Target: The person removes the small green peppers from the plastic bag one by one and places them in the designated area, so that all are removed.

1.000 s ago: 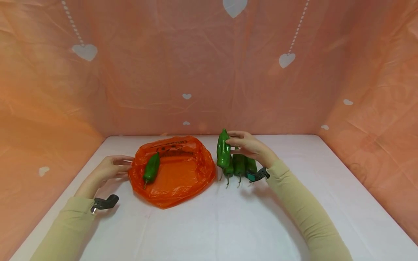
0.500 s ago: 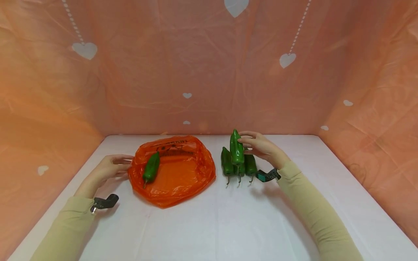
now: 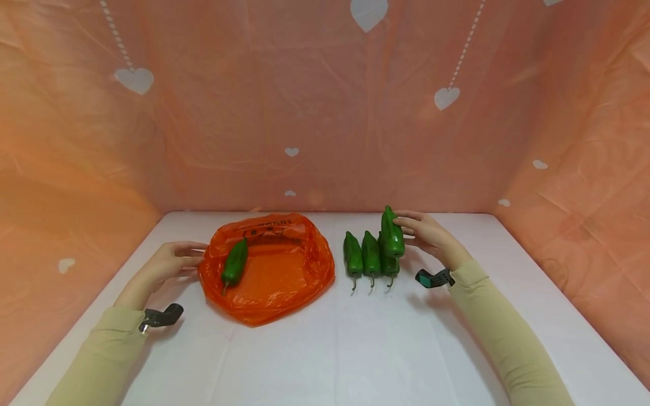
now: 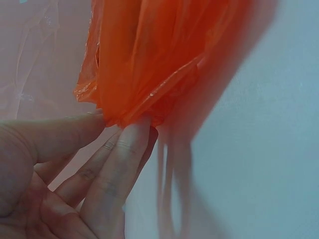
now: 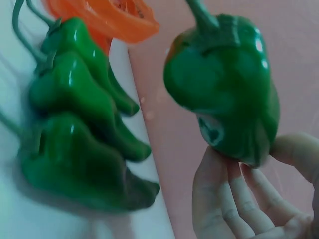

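My right hand [image 3: 424, 232] pinches a glossy green pepper [image 3: 392, 234] by its narrow tip end, between thumb and fingers. The right wrist view shows that pepper [image 5: 224, 84] raised off the table, its stem end pointing away from the palm. Below and to its left, three more green peppers [image 3: 352, 256] lie side by side, stems toward the front. At the left, my left hand [image 3: 165, 262] holds the edge of an orange plastic bag [image 3: 284, 282] with its fingertips, seen close up on the bag's gathered edge [image 4: 149, 99]. One green pepper [image 3: 235, 262] is at the bag's left side.
A white-covered table [image 3: 325, 361] carries everything. Orange sheeting with white hearts [image 3: 447, 98] walls it in at the back and both sides. Each wrist wears a dark strap-mounted device [image 3: 165, 316].
My right hand has moved to the right with the pepper, from over the leftmost of the row to over the rightmost. The left hand and the bag stay where they were.
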### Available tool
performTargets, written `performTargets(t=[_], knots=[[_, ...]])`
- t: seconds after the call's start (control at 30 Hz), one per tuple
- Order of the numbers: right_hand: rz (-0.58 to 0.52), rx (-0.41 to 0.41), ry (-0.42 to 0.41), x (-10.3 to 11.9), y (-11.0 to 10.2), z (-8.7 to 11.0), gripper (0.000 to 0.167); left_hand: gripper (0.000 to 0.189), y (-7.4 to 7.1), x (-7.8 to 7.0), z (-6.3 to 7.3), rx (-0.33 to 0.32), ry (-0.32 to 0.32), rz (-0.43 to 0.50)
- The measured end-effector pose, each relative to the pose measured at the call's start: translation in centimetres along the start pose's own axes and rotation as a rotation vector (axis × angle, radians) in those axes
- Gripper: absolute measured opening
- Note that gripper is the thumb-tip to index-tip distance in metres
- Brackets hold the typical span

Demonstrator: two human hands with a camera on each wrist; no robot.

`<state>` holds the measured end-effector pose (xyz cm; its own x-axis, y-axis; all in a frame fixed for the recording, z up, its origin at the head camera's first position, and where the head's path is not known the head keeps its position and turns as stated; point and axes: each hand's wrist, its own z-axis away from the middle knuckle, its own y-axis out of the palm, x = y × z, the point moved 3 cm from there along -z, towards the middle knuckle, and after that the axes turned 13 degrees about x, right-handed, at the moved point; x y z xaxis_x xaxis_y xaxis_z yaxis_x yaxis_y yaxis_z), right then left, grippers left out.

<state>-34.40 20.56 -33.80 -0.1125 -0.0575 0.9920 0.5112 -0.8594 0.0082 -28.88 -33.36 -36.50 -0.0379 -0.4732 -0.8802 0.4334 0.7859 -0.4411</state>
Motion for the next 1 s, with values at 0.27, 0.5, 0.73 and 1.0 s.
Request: performTargets(t=[0.27,0.5,0.73,1.0], knots=[[0.002,0.003,-0.020,-1.2,-1.6,1.0,0.050,0.046,-0.1,0.0,0.2,-0.007,-0.009,-0.029],[0.005,-0.046,0.061,-2.1,-2.3,1.3,0.054,0.045,-0.2,0.1,0.0,-0.007,-0.002,-0.042],[0.019,-0.062,0.097,-2.1,-3.0,1.5,0.055,0.045,-0.3,0.3,0.0,-0.004,0.001,-0.032],[0.088,-0.073,0.132,-2.6,-3.7,1.9,0.054,0.045,-0.2,0.0,-0.2,0.000,0.010,-0.019]])
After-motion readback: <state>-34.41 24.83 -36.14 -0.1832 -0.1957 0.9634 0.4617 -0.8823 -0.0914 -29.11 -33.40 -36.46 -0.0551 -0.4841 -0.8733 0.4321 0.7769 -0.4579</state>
